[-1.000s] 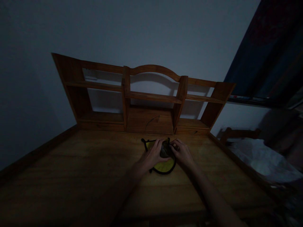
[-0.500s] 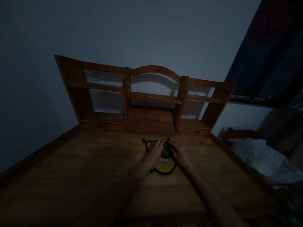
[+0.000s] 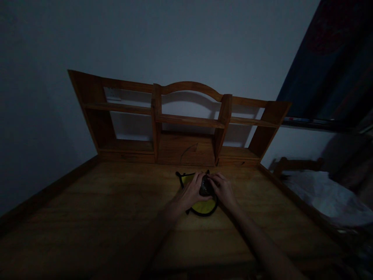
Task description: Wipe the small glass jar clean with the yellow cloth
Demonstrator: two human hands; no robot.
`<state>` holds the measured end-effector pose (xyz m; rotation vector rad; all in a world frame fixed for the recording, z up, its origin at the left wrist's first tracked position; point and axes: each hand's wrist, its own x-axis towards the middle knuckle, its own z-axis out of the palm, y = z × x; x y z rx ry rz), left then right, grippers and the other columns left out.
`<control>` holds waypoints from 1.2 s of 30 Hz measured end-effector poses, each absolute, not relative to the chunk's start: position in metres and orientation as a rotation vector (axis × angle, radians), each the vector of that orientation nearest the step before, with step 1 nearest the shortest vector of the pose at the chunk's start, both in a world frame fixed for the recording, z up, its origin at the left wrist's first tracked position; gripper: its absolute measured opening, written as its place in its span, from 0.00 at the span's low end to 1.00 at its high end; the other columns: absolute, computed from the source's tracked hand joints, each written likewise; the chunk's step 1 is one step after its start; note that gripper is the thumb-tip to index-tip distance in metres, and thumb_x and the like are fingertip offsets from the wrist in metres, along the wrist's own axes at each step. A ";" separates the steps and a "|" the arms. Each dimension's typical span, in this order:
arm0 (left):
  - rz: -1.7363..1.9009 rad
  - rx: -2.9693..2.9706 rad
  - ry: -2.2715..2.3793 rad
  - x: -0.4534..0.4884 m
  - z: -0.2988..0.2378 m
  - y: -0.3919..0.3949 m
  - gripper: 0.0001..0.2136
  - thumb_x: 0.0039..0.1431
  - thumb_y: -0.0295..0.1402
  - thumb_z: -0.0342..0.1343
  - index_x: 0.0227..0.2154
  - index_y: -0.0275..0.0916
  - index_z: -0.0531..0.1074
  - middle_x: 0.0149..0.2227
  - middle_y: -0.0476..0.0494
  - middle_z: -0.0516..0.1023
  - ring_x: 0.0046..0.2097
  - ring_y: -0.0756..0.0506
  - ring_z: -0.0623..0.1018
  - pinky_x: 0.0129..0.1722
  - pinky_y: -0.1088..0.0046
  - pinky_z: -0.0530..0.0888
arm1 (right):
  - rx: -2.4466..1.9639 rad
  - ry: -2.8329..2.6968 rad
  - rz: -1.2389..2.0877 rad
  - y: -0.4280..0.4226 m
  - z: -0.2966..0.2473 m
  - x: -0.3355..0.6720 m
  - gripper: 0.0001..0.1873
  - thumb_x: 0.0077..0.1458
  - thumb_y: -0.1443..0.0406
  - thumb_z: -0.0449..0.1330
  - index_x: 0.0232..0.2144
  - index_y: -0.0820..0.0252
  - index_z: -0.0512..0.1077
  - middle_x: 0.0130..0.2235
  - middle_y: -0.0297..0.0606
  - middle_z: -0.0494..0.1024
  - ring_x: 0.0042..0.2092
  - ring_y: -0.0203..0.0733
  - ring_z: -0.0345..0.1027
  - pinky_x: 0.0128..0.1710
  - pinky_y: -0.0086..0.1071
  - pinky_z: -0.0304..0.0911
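Observation:
My left hand is closed around the left side of a small dark, rounded, shiny object, whose kind I cannot make out in the dim light. Pinched fingers of my right hand touch its upper right side. Beneath both hands a yellow cloth piece with black edging lies on the wooden desk. Black tabs stick out at its corners. My hands hide much of its middle.
A wooden shelf unit with several compartments stands at the back of the desk against the wall. To the right, beyond the desk's raised edge, are a wooden chair back and a white plastic bag. A dark curtain hangs above.
My right fingers have shifted slightly on the dark object's upper right side. My left hand keeps its hold, and the yellow cloth piece stays in place.

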<state>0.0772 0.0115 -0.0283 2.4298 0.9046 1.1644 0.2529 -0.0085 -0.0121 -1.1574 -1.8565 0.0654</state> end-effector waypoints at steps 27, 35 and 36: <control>1.179 2.381 0.925 0.078 -0.030 0.011 0.39 0.43 0.43 0.68 0.57 0.44 0.56 0.53 0.40 0.64 0.53 0.38 0.72 0.51 0.58 0.72 | -1.272 -1.893 0.140 -0.003 -0.012 0.268 0.09 0.57 0.65 0.57 0.35 0.57 0.78 0.35 0.39 0.78 0.37 0.43 0.72 0.36 0.32 0.63; 1.165 2.410 0.913 0.078 -0.032 0.013 0.41 0.42 0.41 0.69 0.58 0.44 0.54 0.53 0.40 0.64 0.53 0.38 0.72 0.52 0.57 0.72 | -1.182 -1.804 0.181 -0.001 -0.018 0.260 0.10 0.59 0.64 0.56 0.38 0.57 0.78 0.38 0.39 0.77 0.40 0.43 0.71 0.41 0.34 0.64; 1.163 2.416 0.913 0.079 -0.032 0.013 0.41 0.42 0.41 0.69 0.58 0.44 0.54 0.53 0.40 0.64 0.53 0.38 0.72 0.52 0.57 0.72 | -1.177 -1.792 0.195 -0.001 -0.018 0.260 0.10 0.59 0.64 0.57 0.38 0.56 0.78 0.37 0.40 0.77 0.40 0.43 0.71 0.41 0.34 0.64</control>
